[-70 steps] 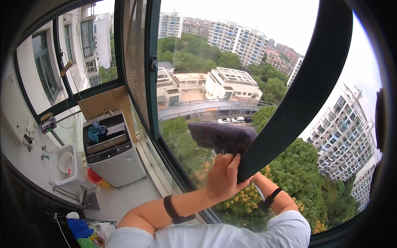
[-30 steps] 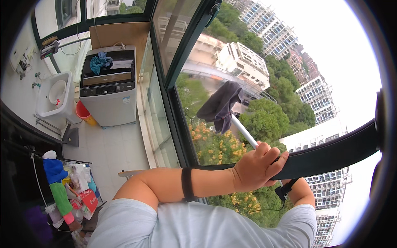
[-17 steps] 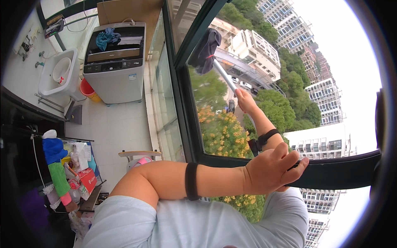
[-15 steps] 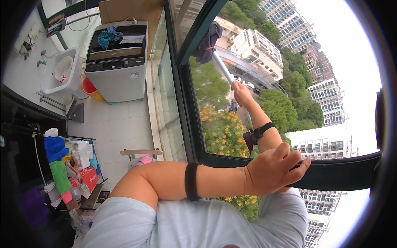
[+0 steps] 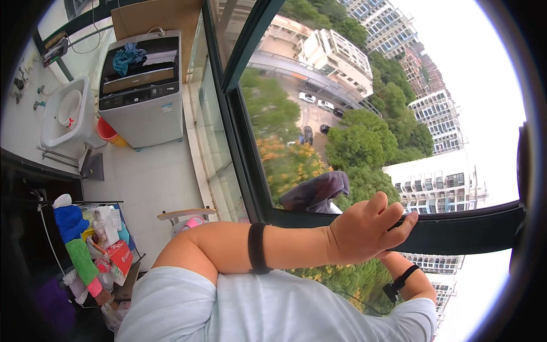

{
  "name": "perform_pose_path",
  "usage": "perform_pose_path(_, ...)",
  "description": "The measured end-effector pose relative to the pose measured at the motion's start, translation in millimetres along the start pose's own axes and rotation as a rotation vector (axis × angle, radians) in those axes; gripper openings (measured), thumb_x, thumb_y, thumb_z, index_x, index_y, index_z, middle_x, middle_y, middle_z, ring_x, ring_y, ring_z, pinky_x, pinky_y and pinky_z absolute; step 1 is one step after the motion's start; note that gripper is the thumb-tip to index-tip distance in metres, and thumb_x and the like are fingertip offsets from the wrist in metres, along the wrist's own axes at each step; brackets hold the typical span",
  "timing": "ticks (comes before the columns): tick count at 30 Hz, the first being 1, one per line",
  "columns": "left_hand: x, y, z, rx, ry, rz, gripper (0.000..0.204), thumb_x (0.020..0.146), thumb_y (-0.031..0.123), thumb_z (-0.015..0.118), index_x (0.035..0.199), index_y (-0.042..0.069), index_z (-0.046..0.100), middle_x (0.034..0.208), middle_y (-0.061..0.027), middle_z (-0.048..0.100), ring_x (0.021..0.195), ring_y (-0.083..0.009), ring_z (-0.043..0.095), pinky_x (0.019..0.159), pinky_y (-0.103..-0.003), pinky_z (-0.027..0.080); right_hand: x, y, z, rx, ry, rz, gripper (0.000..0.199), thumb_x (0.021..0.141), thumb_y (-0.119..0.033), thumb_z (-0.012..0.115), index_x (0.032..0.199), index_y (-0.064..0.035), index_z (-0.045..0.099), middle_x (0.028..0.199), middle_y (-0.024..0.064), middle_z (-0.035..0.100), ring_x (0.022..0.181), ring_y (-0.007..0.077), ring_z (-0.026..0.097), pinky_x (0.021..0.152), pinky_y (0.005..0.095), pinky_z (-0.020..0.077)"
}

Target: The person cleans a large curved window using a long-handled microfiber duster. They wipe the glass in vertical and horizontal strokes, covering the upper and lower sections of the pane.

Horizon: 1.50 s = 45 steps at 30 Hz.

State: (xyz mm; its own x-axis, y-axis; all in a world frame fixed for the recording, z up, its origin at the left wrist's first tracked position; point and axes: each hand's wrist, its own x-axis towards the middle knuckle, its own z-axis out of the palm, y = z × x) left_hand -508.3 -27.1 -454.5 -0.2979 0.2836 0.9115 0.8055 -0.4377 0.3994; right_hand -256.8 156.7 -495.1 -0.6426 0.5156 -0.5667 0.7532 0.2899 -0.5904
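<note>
My left arm reaches across my chest, and my left hand (image 5: 364, 229) is closed over the dark window frame (image 5: 456, 232), fingers curled on its edge. Through the window opening, my right forearm (image 5: 420, 286), wearing a black strap, extends on the outer side. Only a sliver of my right hand (image 5: 388, 256) shows below the left one; its fingers are hidden. A dark grey-purple cloth (image 5: 319, 191), the head of a white pole, lies against the glass near the lower frame. Most of the pole is hidden behind my left hand and the frame.
Beyond the glass, trees, parked cars and buildings lie far below. To the left stand a washing machine (image 5: 142, 108) with a blue-green cloth on top, a white sink (image 5: 54, 134), a red bucket (image 5: 108, 131), a stool (image 5: 185, 214) and a rack (image 5: 128, 268) of cloths and bags.
The cloth head has come down from the window's far upper corner to the near lower frame. My right arm has drawn back toward me. My left hand stays on the frame.
</note>
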Motion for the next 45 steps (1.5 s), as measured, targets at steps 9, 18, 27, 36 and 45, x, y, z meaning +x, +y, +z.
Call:
perform_pose_path(9,1.6,-1.5,-6.6,-0.019,-0.071,0.011,0.092,0.062,0.033,0.083,0.142,0.005,0.047,0.106,-0.0099,0.052,0.083,-0.0267,0.051,0.065,-0.033,0.050,114.5,-121.9,-15.0,0.335,0.361,-0.794,0.046,0.106,-0.049,0.041,0.114,-0.0052,0.054,0.063,-0.0038,0.046,0.052,0.0029,0.042,0.048,0.0197,0.0303)
perform_pose_path(18,-1.3,-0.2,-10.1,0.028,-0.072,0.013,0.096,0.060,0.028,0.087,0.143,0.003,0.045,0.110,-0.0100,0.053,0.090,-0.0305,0.053,0.067,-0.039,0.052,179.8,-99.4,73.0,0.655,0.137,-1.034,0.025,0.106,-0.034,0.049,0.100,-0.0104,0.051,0.065,-0.0042,0.047,0.054,0.0059,0.041,0.048,0.0220,0.0339)
perform_pose_path(27,-3.2,1.3,-7.8,0.065,-0.147,-0.059,0.095,0.070,0.029,0.084,0.148,0.005,0.036,0.108,-0.0128,0.053,0.090,-0.0330,0.053,0.074,-0.044,0.048,134.7,-81.3,37.3,0.334,0.519,-0.776,0.044,0.102,-0.050,0.049,0.090,-0.0080,0.052,0.063,-0.0024,0.049,0.050,0.0048,0.042,0.046,0.0209,0.0334)
perform_pose_path(36,-0.7,1.5,-10.5,0.125,-0.120,-0.042,0.075,0.076,0.031,0.080,0.134,0.000,0.045,0.106,-0.0128,0.053,0.091,-0.0344,0.052,0.071,-0.045,0.050,82.6,-342.6,-175.8,0.299,0.774,-1.422,0.048,0.106,-0.051,0.037,0.095,-0.0061,0.051,0.056,0.0006,0.046,0.041,0.0074,0.042,0.038,0.0223,0.0365)
perform_pose_path(45,-1.6,-2.6,-11.5,0.168,-0.147,0.032,0.085,0.078,0.037,0.080,0.138,-0.004,0.036,0.103,-0.0168,0.053,0.091,-0.0366,0.054,0.073,-0.049,0.048,158.0,-176.1,-56.2,0.343,0.656,-1.154,0.045,0.102,-0.051,0.048,0.084,-0.0098,0.049,0.058,-0.0023,0.046,0.047,0.0046,0.042,0.044,0.0215,0.0316)
